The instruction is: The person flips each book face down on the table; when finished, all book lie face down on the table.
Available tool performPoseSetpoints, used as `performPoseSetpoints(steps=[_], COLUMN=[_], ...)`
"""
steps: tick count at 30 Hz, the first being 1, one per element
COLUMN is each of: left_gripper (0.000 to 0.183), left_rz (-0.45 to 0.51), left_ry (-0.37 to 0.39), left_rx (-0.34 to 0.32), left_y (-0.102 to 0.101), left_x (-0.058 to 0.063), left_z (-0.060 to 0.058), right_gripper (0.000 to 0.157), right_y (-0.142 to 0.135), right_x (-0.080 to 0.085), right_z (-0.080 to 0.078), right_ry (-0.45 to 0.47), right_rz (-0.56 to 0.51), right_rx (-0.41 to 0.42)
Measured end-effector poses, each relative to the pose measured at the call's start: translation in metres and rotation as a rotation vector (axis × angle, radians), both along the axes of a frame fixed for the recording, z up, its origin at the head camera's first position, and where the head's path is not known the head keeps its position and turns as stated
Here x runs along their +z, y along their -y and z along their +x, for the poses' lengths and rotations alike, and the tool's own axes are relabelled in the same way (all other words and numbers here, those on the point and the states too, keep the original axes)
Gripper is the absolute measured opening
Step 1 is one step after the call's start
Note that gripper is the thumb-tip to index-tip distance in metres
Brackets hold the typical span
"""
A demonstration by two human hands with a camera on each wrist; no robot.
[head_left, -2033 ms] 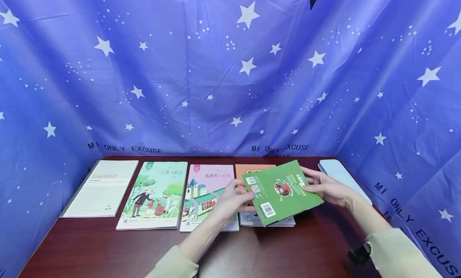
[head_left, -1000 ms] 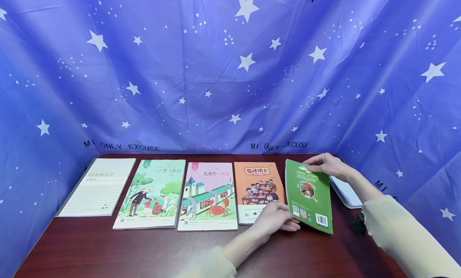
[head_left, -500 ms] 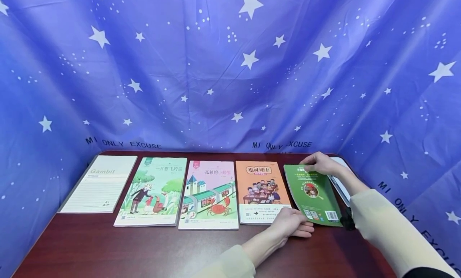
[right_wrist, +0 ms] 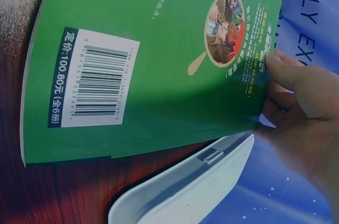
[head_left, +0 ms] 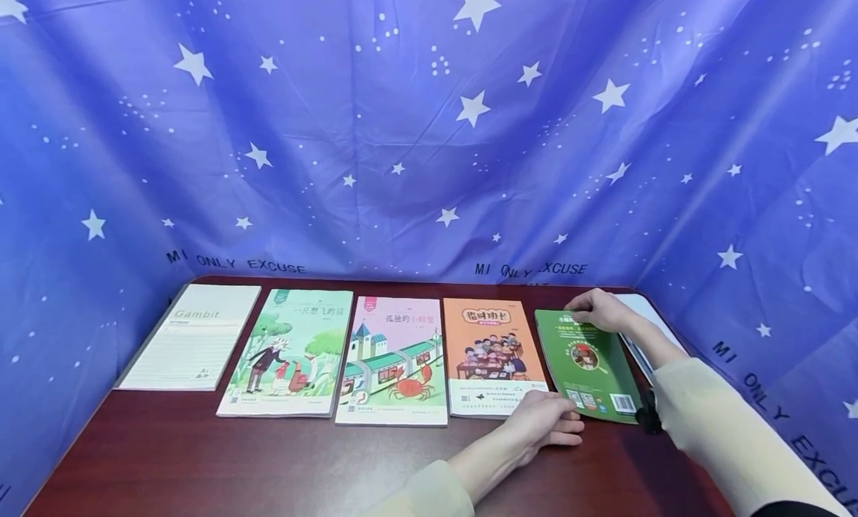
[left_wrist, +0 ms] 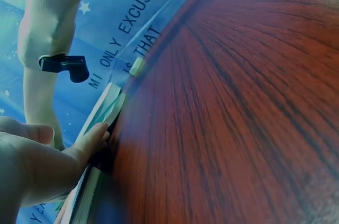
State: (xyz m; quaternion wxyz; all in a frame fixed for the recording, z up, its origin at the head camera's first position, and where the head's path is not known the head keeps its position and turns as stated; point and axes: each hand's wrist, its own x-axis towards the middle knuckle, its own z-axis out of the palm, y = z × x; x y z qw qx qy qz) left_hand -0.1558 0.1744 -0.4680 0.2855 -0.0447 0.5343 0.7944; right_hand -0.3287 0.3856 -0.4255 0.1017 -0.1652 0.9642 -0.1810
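Note:
A green book [head_left: 593, 368], back cover up, lies at the right end of a row, its upper end slightly raised. My right hand [head_left: 601, 311] pinches its far edge; in the right wrist view, the thumb [right_wrist: 286, 70] is on the green cover near a barcode [right_wrist: 95, 78]. Beside the book's near left corner, my left hand [head_left: 546, 420] touches it with fairly straight fingers. In the left wrist view, one finger [left_wrist: 92, 139] meets a book edge at table level. Left of it is an orange book [head_left: 492, 346], its lower edge partly behind the left hand.
Farther left lie a pink book [head_left: 395, 346], a light green book [head_left: 288, 346] and a cream notebook [head_left: 191, 338]. A pale flat case [head_left: 637, 308] is partly behind the right arm. A starry blue curtain [head_left: 375, 129] surrounds the dark red table [head_left: 268, 465].
Both hands have carried the green book right, off the orange book, turned it straighter and lowered it beside the row. In the last half second it has hardly moved.

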Motion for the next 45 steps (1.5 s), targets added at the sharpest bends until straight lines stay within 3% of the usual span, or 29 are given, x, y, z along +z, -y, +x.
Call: performPoseSetpoints(steps=[4, 9, 19, 25, 32, 40, 45], left_gripper=[0.039, 0.033, 0.028, 0.027, 0.045, 0.039, 0.039], left_rz=[0.003, 0.008, 0.018, 0.017, -0.046, -0.077, -0.154], left_ry=[0.011, 0.019, 0.014, -0.003, -0.123, -0.254, -0.338], left_rx=[-0.014, -0.010, -0.021, -0.061, -0.079, -0.025, 0.019], left_y=[0.001, 0.002, 0.007, 0.013, 0.032, 0.072, 0.095], left_x=[0.002, 0.002, -0.001, 0.002, 0.006, 0.012, 0.016], left_z=[0.002, 0.003, 0.003, 0.004, 0.003, -0.007, -0.013], right_gripper=[0.025, 0.026, 0.023, 0.022, 0.025, 0.031, 0.041], right_y=[-0.003, -0.005, -0.003, -0.003, 0.010, 0.032, 0.051], right_x=[-0.002, -0.004, -0.005, -0.007, -0.004, -0.002, -0.005], right_z=[0.000, -0.001, -0.001, -0.001, -0.001, 0.000, 0.000], right_ry=[0.004, 0.011, -0.041, -0.102, -0.110, -0.128, -0.131], right_rz=[-0.010, -0.025, -0.013, -0.001, -0.012, -0.069, -0.111], right_rx=[-0.003, -0.015, -0.032, -0.029, -0.042, -0.031, -0.024])
